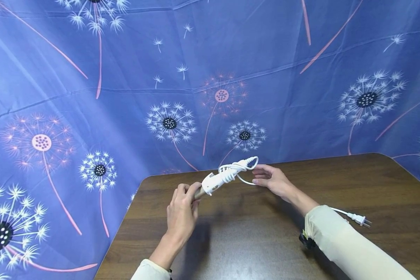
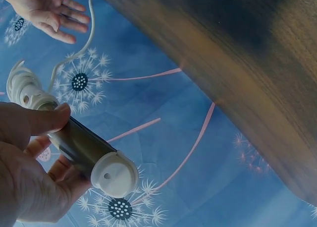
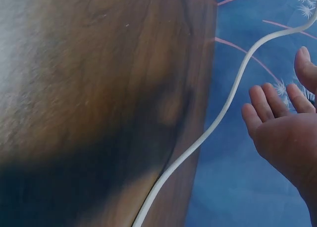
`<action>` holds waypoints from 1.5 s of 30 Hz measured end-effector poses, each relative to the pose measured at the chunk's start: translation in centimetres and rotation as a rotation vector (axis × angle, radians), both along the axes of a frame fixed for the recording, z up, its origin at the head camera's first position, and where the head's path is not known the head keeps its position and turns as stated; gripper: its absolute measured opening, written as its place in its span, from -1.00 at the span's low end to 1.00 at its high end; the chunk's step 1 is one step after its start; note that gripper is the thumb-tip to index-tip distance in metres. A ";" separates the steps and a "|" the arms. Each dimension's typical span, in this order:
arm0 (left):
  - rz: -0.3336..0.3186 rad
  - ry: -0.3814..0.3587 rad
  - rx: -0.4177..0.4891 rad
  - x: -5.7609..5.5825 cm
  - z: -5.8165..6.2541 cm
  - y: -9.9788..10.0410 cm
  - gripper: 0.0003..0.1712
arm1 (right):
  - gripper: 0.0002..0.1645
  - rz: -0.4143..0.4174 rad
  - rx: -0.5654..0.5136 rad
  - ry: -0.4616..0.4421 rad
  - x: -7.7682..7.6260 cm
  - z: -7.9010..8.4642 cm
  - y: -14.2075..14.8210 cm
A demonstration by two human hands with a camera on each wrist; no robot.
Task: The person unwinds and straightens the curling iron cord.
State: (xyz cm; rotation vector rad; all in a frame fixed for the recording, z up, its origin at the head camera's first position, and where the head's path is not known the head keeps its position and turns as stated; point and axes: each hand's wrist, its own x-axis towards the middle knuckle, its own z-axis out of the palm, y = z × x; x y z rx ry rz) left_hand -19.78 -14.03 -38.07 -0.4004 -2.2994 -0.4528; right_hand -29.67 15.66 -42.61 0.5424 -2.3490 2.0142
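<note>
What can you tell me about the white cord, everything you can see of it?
The white cord is thin and smooth, plastic by its look. Several turns wrap round the appliance, with a loop standing out at its far end. From there it runs in a slack curve near the open right hand; whether the fingers touch it is unclear. In the head view, the right sleeve hides a stretch; beyond it the cord ends in a white plug with two prongs.

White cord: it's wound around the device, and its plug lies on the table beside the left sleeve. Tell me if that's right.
Wrong side: the head view shows the plug on the table beside the right sleeve. The white cord is indeed wound around the device.
</note>
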 end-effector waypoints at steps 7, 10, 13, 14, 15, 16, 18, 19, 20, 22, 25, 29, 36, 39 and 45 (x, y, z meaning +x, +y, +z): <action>-0.014 0.009 0.000 0.1 0.2 0.2 -0.34 | -0.34 0.083 -0.014 -0.043 -0.5 0.1 -0.8; -0.026 0.014 0.007 0.1 0.2 0.3 -0.35 | -0.32 0.113 0.001 -0.062 -0.6 0.0 -0.9; -0.034 0.011 0.012 0.1 0.2 0.3 -0.35 | -0.31 0.157 0.022 -0.077 -0.7 -0.1 -1.0; -0.034 0.010 0.012 0.1 0.2 0.4 -0.35 | -0.32 0.172 0.028 -0.081 -0.7 0.0 -1.0; -0.033 0.007 0.012 0.2 0.3 0.4 -0.35 | -0.33 0.189 0.036 -0.081 -0.7 0.0 -1.1; -0.034 0.006 0.012 0.2 0.3 0.4 -0.35 | -0.34 0.207 0.047 -0.076 -0.7 0.0 -1.2; -0.034 0.005 0.013 0.2 0.3 0.4 -0.34 | -0.35 0.242 0.075 -0.063 -0.7 0.2 -1.4; -0.034 0.004 0.012 0.2 0.3 0.5 -0.34 | -0.35 0.255 0.086 -0.060 -0.7 0.2 -1.5; -0.035 0.003 0.012 0.3 0.4 0.5 -0.34 | -0.36 0.266 0.099 -0.054 -0.7 0.2 -1.7; -0.037 0.001 0.012 0.3 0.4 0.5 -0.34 | -0.36 0.274 0.127 -0.053 -0.6 0.3 -1.9; -0.039 -0.002 0.012 0.3 0.4 0.5 -0.34 | -0.38 0.273 0.161 -0.051 -0.6 0.3 -2.2; -0.038 -0.003 0.011 0.3 0.4 0.5 -0.33 | -0.44 0.262 0.200 -0.038 -0.6 0.3 -2.6; -0.038 0.006 0.011 0.4 0.6 0.5 -0.35 | -0.69 0.252 0.228 0.020 -0.9 0.0 -3.4; -0.037 0.003 0.011 0.4 0.6 0.4 -0.35 | -0.72 0.221 0.210 0.021 -0.8 0.0 -3.6; -0.033 0.001 0.013 0.4 0.6 0.3 -0.35 | -0.64 0.162 0.093 -0.046 -0.8 0.2 -3.5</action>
